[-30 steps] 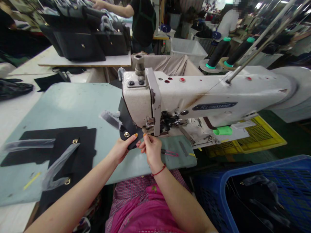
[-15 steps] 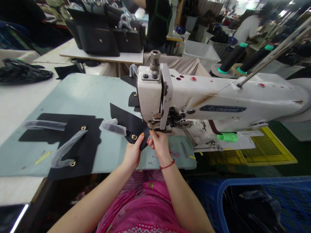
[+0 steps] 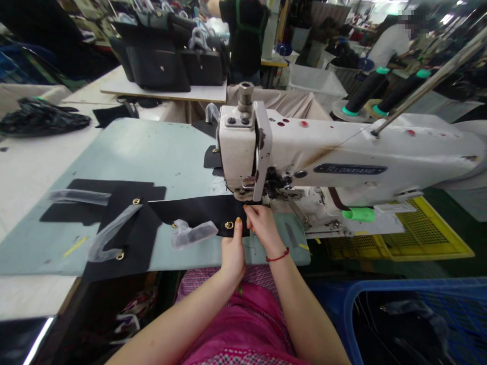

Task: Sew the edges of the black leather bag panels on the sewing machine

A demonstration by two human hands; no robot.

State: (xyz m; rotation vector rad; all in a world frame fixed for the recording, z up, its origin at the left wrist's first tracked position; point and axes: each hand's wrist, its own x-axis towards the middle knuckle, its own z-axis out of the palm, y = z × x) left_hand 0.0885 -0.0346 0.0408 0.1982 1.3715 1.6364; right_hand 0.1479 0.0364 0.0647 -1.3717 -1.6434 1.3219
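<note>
A black leather strip (image 3: 198, 215) lies flat on the pale green sewing table (image 3: 125, 147), with a gold eyelet (image 3: 229, 225) near its right end and a piece of clear plastic film (image 3: 194, 234) over its lower edge. My right hand (image 3: 261, 225) pinches the strip's right end, close to the presser foot (image 3: 248, 193) of the white sewing machine (image 3: 342, 152). My left hand (image 3: 232, 251) holds the strip from below, beside the eyelet. Under the machine head, the strip's far end is hidden.
Black panels with gold eyelets (image 3: 129, 228) lie left of my hands. A blue crate (image 3: 403, 324) sits lower right, a yellow mesh tray (image 3: 403, 243) under the machine. Black handbags (image 3: 160, 63) stand on a back table beside a co-worker (image 3: 245, 35).
The strip has swung from a tilted position in my fingers to lie flat leftward across the table. Its right end now reaches the presser foot, and both hands have shifted with it.
</note>
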